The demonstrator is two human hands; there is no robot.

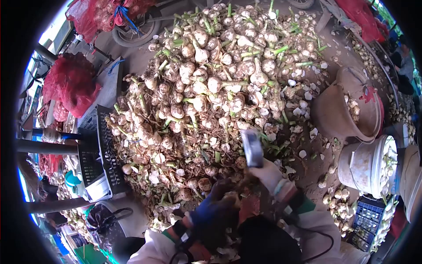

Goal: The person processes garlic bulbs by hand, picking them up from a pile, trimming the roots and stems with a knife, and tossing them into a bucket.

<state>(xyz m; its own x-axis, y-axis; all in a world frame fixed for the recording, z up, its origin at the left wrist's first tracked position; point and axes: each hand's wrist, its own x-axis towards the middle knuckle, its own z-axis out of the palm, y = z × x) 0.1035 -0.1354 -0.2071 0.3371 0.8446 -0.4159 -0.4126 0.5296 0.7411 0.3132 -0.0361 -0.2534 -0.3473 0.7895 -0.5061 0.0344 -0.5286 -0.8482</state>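
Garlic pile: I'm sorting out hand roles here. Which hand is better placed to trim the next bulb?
Right, probably: the right hand holds the blade raised beside the garlic pile. The left hand, dark-gloved, sits lower and shows no tool.

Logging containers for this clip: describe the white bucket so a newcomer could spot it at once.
Start at the big garlic pile filling the middle. Right of its lower edge stand two containers: a brown tub and, just below it, the white bucket. Unlike the tub, it is pale and full of clean white bulbs.
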